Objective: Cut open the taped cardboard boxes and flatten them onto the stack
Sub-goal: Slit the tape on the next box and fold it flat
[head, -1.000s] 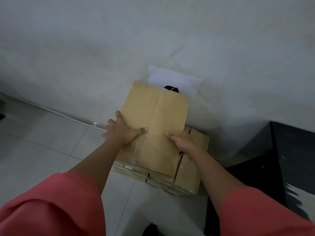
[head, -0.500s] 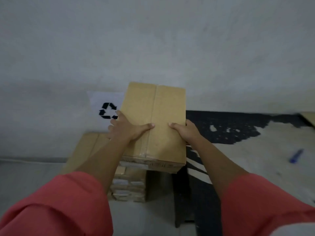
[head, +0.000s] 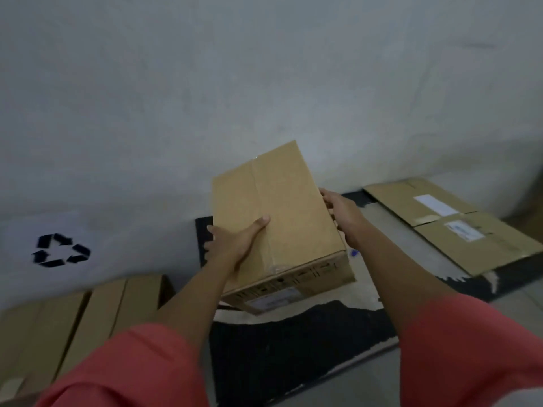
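Cardboard box (head: pixel 279 212), sealed along its top with clear tape (head: pixel 261 201), held tilted in the air by a person in coral sleeves, just above a dark, worn surface (head: pixel 293 348). The left hand (head: pixel 235 245) grips the box's left side, its thumb lying across the lid near the tape. The right hand (head: pixel 342 210) clasps the right wall, fingers curled round its far edge. Flattened cardboard (head: pixel 458 224) lies on the surface to the right. More closed boxes (head: pixel 88 312) sit low on the left, beneath a recycling sign (head: pixel 60 250) on the wall. A small blue object (head: pixel 354 253), too blurred to identify, lies on the surface just beside the box's near right corner. Likely risks: the hold seems to rely on side pressure alone, so the smooth card could slip and drop corner-first. Set down carelessly, the box could land on the blue object and rock, making any cut along the tape unsteady.
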Demonstrator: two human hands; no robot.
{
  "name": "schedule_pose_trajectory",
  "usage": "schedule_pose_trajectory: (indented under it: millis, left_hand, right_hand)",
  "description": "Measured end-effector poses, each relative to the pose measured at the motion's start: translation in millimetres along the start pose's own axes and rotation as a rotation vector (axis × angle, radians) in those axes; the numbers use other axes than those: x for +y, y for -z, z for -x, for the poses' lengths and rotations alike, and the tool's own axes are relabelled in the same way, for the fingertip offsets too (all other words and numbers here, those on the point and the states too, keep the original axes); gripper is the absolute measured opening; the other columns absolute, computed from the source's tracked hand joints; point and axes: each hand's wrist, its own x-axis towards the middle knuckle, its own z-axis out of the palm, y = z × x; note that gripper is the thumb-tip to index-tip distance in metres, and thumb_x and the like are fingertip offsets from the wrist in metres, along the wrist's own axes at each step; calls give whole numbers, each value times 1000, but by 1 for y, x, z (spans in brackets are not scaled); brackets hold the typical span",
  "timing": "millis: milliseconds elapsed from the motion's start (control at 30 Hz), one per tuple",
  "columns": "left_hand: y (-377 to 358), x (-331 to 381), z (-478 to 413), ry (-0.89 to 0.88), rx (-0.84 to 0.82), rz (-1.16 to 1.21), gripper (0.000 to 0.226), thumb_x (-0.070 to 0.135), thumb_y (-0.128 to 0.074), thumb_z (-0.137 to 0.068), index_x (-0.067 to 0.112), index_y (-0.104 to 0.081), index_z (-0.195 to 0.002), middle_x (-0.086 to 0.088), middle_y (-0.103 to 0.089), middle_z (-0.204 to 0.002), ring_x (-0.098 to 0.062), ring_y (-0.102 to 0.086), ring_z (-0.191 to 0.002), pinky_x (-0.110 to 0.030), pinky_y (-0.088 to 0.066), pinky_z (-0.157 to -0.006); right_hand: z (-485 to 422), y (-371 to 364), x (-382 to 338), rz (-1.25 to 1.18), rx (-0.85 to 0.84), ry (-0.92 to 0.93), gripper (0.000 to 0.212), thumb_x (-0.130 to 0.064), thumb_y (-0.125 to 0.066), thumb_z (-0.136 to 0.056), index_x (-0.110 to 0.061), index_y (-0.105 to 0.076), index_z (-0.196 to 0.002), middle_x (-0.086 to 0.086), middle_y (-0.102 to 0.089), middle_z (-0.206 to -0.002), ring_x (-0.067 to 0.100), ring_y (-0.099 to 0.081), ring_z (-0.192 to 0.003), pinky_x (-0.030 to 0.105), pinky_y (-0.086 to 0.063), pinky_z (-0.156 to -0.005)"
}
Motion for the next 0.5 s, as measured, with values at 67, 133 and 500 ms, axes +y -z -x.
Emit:
schedule_pose_trajectory:
  millis: [67, 133, 500]
  left_hand:
    - [-29, 1, -6, 41, -55, 44, 160, 90, -67, -36, 15, 12, -152, -18, -12, -158, -40, -18, -142, -54, -24, -114]
    - [-55, 2, -13, 70, -102, 108, 158, 87, -68, -38, 13, 10, -153, -19, -15, -157, -40, -20, -142, -52, -26, -113]
    - [-164, 18, -74, 138, -272, 351, 158, 89, -66, -29, 21, 2, -154, -8, -19, -158, -34, -22, -143, -53, -23, -116]
  right_hand:
    - [-23, 20, 13, 77, 20, 24, 34, -33, -40, -99, -17, -61, -120, 0, -64, -117, 16, -60, -98, 26, -46, -76]
    - [-47, 36, 21, 101, 18, -19, 50, -45, -48, -94, -18, -49, -136, 3, -54, -136, 21, -57, -111, 33, -46, -86]
    - [-147, 103, 40, 340, -80, -274, 137, -96, -54, -41, -28, -13, -152, -1, -15, -159, 26, -23, -142, 50, -23, -114]
